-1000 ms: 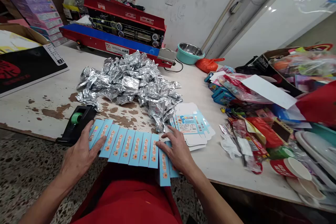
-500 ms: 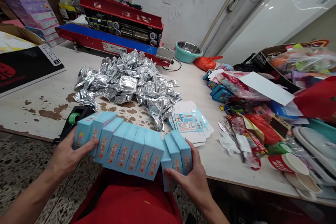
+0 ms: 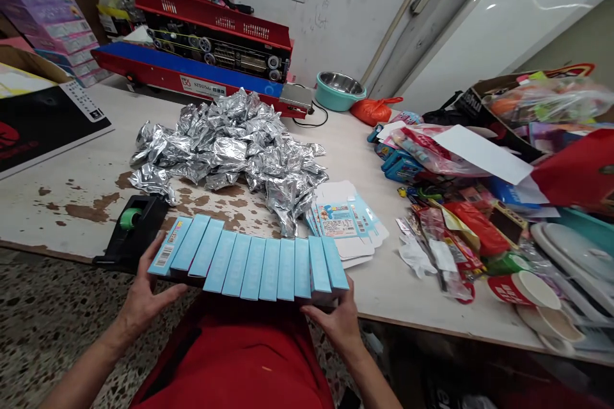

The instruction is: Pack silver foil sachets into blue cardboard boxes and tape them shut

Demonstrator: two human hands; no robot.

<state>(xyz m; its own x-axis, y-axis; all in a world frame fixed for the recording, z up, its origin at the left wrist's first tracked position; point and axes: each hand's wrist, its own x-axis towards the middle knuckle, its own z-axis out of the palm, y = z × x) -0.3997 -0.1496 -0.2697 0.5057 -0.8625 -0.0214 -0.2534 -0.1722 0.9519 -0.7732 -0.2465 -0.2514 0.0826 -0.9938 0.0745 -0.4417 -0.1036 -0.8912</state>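
A row of several light-blue cartons (image 3: 259,267) is squeezed side by side between my two hands at the table's front edge, their narrow blue sides facing up. My left hand (image 3: 149,297) grips the left end of the row, beside a carton with a barcode. At the other end, my right hand (image 3: 338,316) presses on the last carton, thumb toward me and fingers mostly hidden behind. Just beyond the row lie flattened blue-and-white cartons (image 3: 338,220) in a fanned stack. Silver foil pouches (image 3: 230,150) form a heap behind.
A black tape dispenser (image 3: 132,227) stands left of the row. Along the wall sits a red sealing machine (image 3: 211,45) with a blue belt. A teal bowl (image 3: 336,99) and an orange bag (image 3: 373,111) are at the back. Packets and a paper cup (image 3: 522,289) clutter the right.
The row of cartons has tipped, so narrow blue sides now face up instead of printed sides facing me. It is more even, and the right-end cartons line up with the others.
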